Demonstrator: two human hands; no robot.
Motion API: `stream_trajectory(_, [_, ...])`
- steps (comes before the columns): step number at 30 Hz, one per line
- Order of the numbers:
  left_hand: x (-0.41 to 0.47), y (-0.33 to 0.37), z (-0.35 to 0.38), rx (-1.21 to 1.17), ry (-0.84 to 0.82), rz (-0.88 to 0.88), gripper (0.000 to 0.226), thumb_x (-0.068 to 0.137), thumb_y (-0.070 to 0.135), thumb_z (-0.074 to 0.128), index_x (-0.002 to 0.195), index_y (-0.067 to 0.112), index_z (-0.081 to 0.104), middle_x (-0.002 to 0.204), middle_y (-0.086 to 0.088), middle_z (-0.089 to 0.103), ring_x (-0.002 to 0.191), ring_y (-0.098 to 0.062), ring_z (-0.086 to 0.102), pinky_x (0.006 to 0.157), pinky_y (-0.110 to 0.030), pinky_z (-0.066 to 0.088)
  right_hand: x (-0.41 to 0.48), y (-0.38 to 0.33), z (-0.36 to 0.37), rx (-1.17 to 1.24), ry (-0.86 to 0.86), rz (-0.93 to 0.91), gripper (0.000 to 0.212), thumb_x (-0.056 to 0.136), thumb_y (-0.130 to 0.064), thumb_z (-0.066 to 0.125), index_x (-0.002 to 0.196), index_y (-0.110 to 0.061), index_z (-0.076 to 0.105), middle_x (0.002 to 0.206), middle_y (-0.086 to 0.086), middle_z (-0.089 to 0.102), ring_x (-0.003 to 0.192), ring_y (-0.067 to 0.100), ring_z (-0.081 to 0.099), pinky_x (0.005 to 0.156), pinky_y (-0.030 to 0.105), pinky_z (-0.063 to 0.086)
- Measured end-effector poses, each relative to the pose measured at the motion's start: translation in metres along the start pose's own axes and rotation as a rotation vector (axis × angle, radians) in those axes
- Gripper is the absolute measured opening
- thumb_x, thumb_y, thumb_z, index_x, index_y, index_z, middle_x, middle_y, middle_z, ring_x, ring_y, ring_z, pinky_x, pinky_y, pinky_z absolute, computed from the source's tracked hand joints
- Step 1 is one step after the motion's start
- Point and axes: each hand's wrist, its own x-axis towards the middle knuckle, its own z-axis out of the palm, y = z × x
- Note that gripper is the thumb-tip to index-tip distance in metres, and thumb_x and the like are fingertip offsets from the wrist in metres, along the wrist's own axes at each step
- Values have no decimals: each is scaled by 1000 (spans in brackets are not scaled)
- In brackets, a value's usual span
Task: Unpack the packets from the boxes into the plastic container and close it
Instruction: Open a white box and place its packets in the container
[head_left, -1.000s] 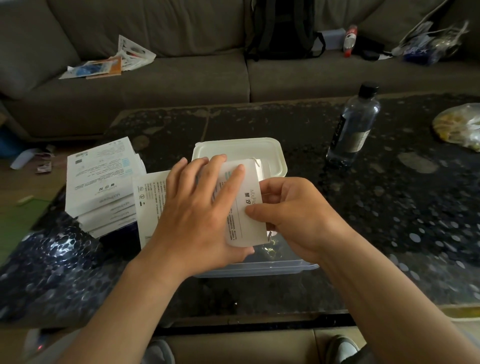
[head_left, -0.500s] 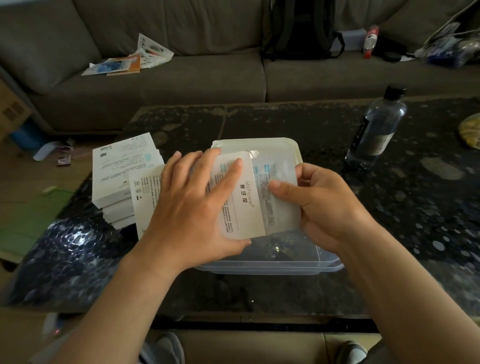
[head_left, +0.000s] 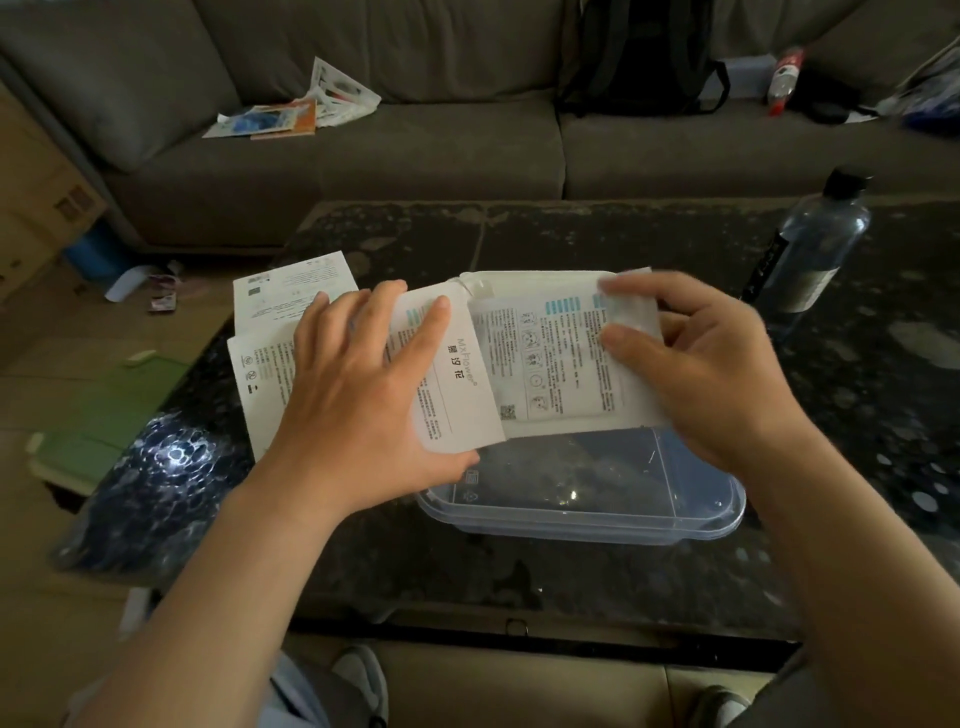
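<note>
A home living room: a long grey sofa (head_left: 363, 156) stands behind a low, dark speckled stone desk (head_left: 571, 239). A black backpack (head_left: 639, 62) and loose leaflets (head_left: 291, 111) lie on the sofa seat, a plastic water bottle (head_left: 815, 249) stands on the desk, and a cardboard box (head_left: 31, 197) sits on the floor.

My box (head_left: 457, 384) is white with black print; packet (head_left: 561, 364) white, pale-blue bars; container (head_left: 571, 522) clear; table (head_left: 571, 234) black, pale-speckled; far sofa (head_left: 363, 166) seemingly grey-brown.

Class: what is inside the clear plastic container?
In the clear plastic container, no packets show near its front; the white box and printed white packet held above cover the rest.
</note>
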Motion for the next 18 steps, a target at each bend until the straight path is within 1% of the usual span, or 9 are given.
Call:
stream_trajectory(1, [-1,-2,0,-1,-6,-17,118,54,75,70,150,12,44,150,-22,42,135,-44,33,116,-70,26,0,-1,-3,36,-16,-7,21,94,-5,62,110,-16,71,105,5,75,96,23,74,74,40,63])
stream_trajectory(2, [-2,-5,0,0,-14,-34,118,54,76,70,150,13,43,151,-22,41,135,-45,33,116,-70,26,0,-2,-6,110,-37,21,21,97,1,56,105,-9,72,106,7,75,99,25,73,75,39,62])
stream_trajectory(4, [-3,-9,0,7,-32,-63,119,54,77,70,151,14,43,151,-21,40,136,-44,33,116,-70,26,-1,-6,-13,292,-135,137,39,95,15,36,107,-2,69,110,7,75,103,26,72,74,39,62])
stream_trajectory(6, [-4,-14,0,12,-47,-84,120,53,77,70,152,15,42,152,-21,40,136,-45,33,116,-70,26,-2,-10,-20,324,-218,157,53,89,25,29,114,-2,66,116,3,73,109,24,70,74,39,62])
stream_trajectory(8, [-6,-17,-1,15,-54,-100,121,53,77,70,152,15,41,153,-20,39,136,-45,32,116,-69,26,-2,-10,-23,252,-216,71,44,91,22,41,116,-4,66,119,2,72,112,21,69,76,37,62])
stream_trajectory(10, [-7,-20,-1,16,-57,-115,121,52,78,70,152,16,40,152,-19,38,135,-42,30,115,-69,26,-2,-6,-24,155,-135,-22,27,87,2,58,108,-9,69,115,2,74,109,19,70,78,35,62])
stream_trajectory(14, [-9,-25,-2,14,-66,-139,121,52,80,69,152,19,38,152,-19,38,134,-42,29,114,-68,27,3,2,-17,-96,50,-205,12,81,-18,70,92,-21,73,117,1,68,116,13,63,88,24,56])
stream_trajectory(16, [-10,-27,-2,-5,-54,-138,120,53,79,70,152,19,38,151,-19,39,134,-43,30,114,-69,27,4,3,-13,-121,65,-197,14,79,-25,71,92,-27,73,110,-10,71,106,7,66,81,18,55])
stream_trajectory(18, [-10,-28,-2,-16,-35,-139,119,54,78,71,152,18,39,151,-19,40,134,-43,32,113,-69,28,4,4,-8,-132,21,-155,10,82,-20,71,91,-25,72,93,-18,74,90,6,71,71,16,57])
